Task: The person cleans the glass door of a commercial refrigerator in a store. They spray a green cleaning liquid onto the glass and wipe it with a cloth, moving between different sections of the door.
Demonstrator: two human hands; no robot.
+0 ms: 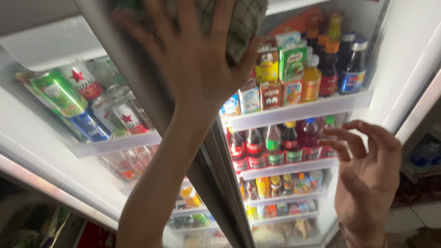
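Your left hand (195, 55) is raised with the fingers spread wide and the palm pressed flat against a green checked cloth (243, 23), which sits bunched under your fingertips against the top of the grey door frame (211, 170) of a lit drinks fridge. The cloth pokes out past your thumb and index finger on the right of the hand. Left of that hand and lower, behind the glass, drink cans (87, 101) lie tilted on a white shelf (115, 144). Just right of your thumb, small drink cartons (280, 69) stand in rows, and further right a cluster of dark sauce-like bottles (342, 59) stands on the upper shelf (298, 112). Below your left wrist and to its right, soft-drink bottles (275, 144) with coloured caps line the next shelf.

Your right hand (367, 174) is open, fingers loosely curled and apart, holding nothing. It hovers near the right end of the row of bottles, fingertips pointing toward them; whether they touch the glass cannot be told.
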